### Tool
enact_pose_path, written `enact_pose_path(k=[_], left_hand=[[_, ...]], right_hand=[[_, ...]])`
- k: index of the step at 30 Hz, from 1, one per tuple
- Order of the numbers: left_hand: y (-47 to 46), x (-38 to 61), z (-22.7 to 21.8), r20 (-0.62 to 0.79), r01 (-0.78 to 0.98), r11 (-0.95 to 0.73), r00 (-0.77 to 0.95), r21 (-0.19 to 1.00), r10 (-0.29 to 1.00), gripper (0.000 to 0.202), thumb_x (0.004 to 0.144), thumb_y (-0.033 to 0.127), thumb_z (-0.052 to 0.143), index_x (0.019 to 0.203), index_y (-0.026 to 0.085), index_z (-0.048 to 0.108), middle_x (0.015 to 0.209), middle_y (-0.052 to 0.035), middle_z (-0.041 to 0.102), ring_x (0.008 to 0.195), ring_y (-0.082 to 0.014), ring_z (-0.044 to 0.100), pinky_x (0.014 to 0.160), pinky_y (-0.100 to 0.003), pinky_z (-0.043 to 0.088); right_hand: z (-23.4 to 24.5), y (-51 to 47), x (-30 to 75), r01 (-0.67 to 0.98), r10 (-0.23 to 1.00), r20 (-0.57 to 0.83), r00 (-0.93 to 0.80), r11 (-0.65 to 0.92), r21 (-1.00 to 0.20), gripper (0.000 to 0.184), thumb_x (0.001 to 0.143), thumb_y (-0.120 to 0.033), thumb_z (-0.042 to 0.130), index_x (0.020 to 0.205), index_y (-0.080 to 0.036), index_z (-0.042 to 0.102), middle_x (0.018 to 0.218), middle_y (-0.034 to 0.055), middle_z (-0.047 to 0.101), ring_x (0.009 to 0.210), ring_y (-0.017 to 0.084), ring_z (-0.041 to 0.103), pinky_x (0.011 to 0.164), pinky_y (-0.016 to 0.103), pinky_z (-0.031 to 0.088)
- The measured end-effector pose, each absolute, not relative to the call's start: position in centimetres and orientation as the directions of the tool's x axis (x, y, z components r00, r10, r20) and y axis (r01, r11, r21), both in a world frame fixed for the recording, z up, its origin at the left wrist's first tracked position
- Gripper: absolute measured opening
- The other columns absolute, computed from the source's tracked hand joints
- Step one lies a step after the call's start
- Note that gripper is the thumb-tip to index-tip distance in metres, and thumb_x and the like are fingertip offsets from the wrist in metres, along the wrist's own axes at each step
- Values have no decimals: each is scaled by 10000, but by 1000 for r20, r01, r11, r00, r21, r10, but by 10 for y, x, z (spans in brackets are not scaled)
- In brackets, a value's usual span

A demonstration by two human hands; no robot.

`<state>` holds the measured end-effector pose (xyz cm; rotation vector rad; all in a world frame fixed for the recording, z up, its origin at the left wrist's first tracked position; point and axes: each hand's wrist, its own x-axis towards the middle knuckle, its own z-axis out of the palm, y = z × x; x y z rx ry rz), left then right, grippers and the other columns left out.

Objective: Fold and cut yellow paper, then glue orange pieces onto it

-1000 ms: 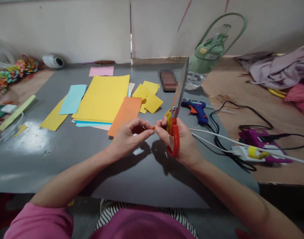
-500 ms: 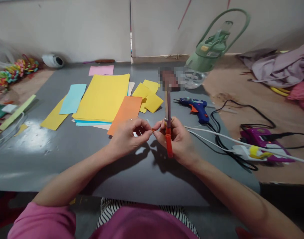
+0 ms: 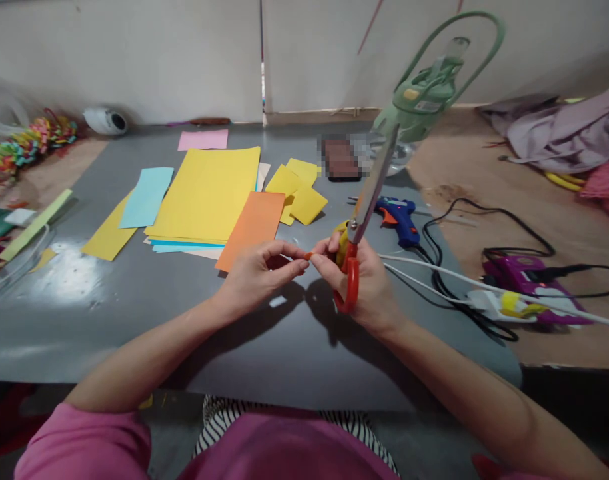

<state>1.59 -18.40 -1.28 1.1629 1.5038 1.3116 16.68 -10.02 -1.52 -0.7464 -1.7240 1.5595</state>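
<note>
Between the fingertips of both hands is a small orange piece (image 3: pixel 308 255), probably paper, mostly hidden by the fingers. My left hand (image 3: pixel 262 270) pinches its left side with thumb and forefinger. My right hand (image 3: pixel 367 287) holds a pair of scissors (image 3: pixel 372 193) with red and yellow handles, blades pointing up and away, while its thumb and finger meet the orange piece. An orange paper strip (image 3: pixel 252 227) lies just beyond my left hand, overlapping a stack of yellow sheets (image 3: pixel 212 193). Several small yellow paper pieces (image 3: pixel 308 203) rest to the right of the stack.
A blue glue gun (image 3: pixel 402 220) lies to the right, its black cord running to a purple power box (image 3: pixel 529 287). White cables (image 3: pixel 434 272) cross the table's right side. Behind stand a green-topped bottle (image 3: pixel 419 100) and a phone (image 3: pixel 340 160). Light blue paper (image 3: pixel 147 198) lies left.
The scissors in my right hand have tilted to the right, showing more of their blades and handles. The orange piece shows slightly more between my fingertips. Both hands stay nearly in place.
</note>
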Motion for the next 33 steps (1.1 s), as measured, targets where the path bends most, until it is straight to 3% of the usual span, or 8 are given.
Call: enact_pose_path(k=[5, 10, 16, 19, 21, 25, 28, 33], left_hand=[[-184, 15, -13, -54, 32, 64, -263, 997, 963, 211, 806, 363, 749, 863, 163, 713, 781, -33, 729, 725, -136, 676, 641, -249, 530], [-183, 17, -10, -41, 21, 50, -289, 999, 957, 178, 784, 325, 758, 794, 165, 682, 699, -7, 686, 625, -100, 605, 571, -224, 485], [-182, 18, -9, -46, -19, 42, -284, 999, 958, 181, 768, 313, 757, 770, 174, 643, 674, 9, 652, 601, -91, 579, 544, -218, 459], [-180, 11, -8, -67, -70, 50, -263, 996, 962, 219, 765, 353, 767, 773, 180, 632, 693, 10, 658, 620, -97, 608, 576, -226, 483], [-178, 5, -7, -55, -134, 19, -265, 991, 963, 238, 763, 369, 770, 790, 184, 623, 756, 7, 676, 669, -104, 642, 617, -234, 510], [-176, -4, -3, 26, -195, -91, -314, 977, 949, 208, 774, 347, 737, 815, 200, 596, 852, -10, 693, 788, -128, 674, 658, -247, 535], [-176, -4, -3, 89, -180, -159, -348, 971, 933, 187, 772, 316, 730, 803, 209, 579, 867, -4, 683, 776, -118, 662, 662, -249, 542], [-174, -1, -8, 171, -201, -248, -334, 948, 927, 163, 765, 247, 731, 787, 202, 576, 809, 27, 668, 658, -84, 638, 615, -223, 531]], right_hand=[[-14, -102, 166, -10, 796, 122, -593, 144, -989, 332, 798, -398, 706, 831, -263, 405, 818, -47, 607, 680, 112, 571, 647, 292, 505], [-11, -103, 166, -10, 803, 111, -586, 129, -992, 339, 792, -407, 722, 827, -265, 417, 805, -55, 606, 684, 112, 577, 675, 307, 518], [-14, -103, 167, -1, 792, 100, -602, 125, -992, 324, 802, -395, 711, 838, -263, 417, 795, -55, 592, 634, 106, 522, 602, 281, 464], [-7, -96, 173, 100, 749, 49, -660, 153, -983, 346, 786, -440, 729, 863, -262, 442, 793, -46, 577, 629, 116, 499, 575, 282, 432], [1, -88, 179, 247, 716, 5, -698, 247, -937, 411, 717, -474, 782, 873, -259, 468, 758, -42, 567, 626, 133, 498, 562, 288, 412], [13, -72, 192, 477, 667, -6, -745, 526, -704, 471, 624, -517, 822, 852, -247, 510, 748, 2, 596, 665, 191, 547, 572, 309, 388], [13, -69, 198, 479, 616, 39, -787, 650, -590, 453, 659, -571, 769, 831, -241, 511, 765, 31, 595, 675, 209, 559, 570, 312, 384], [9, -74, 198, 473, 581, 67, -811, 719, -509, 411, 773, -611, 637, 857, -231, 506, 776, 37, 596, 636, 190, 551, 553, 300, 382]])
